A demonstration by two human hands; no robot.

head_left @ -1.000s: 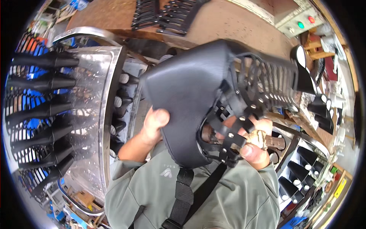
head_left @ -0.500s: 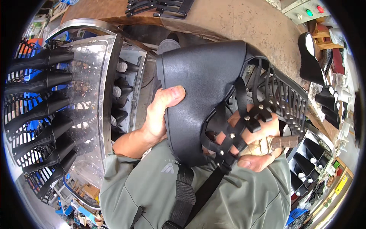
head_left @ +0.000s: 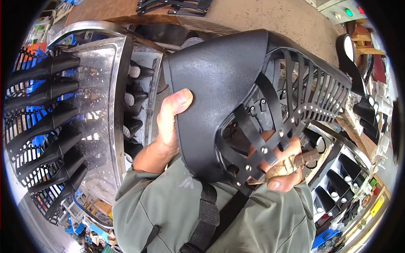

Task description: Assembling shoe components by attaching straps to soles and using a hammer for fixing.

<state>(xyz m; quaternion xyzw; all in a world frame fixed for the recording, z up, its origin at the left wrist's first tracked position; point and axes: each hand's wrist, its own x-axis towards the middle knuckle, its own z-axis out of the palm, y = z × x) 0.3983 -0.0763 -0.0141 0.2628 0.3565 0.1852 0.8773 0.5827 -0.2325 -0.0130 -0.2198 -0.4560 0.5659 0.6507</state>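
My left hand (head_left: pixel 173 118) is closed round the near-left edge of a large black leather boot upper (head_left: pixel 211 97), thumb flat on its smooth outer face. The upper is held up before my body, its open lattice of studded straps (head_left: pixel 270 139) spread to the right. At the lower straps is my right hand (head_left: pixel 284 173), its fingers curled and partly hidden behind the strips. In that hand sits a pale, crumpled-looking thing with a brown end (head_left: pixel 306 158); its kind cannot be made out.
On the left, a metal-framed rack (head_left: pixel 120 105) bears several black boot pieces (head_left: pixel 52 103). Black wedge soles (head_left: pixel 348 59) stand at the right, and a tray lower right holds more black pieces (head_left: pixel 337 179). Black strapping (head_left: pixel 175 6) lies on the brown worktable (head_left: pixel 253 19) ahead.
The upper has shifted up and its strap lattice has spread open to the right. My left hand has moved slightly left with it, while the right stays low at the straps.
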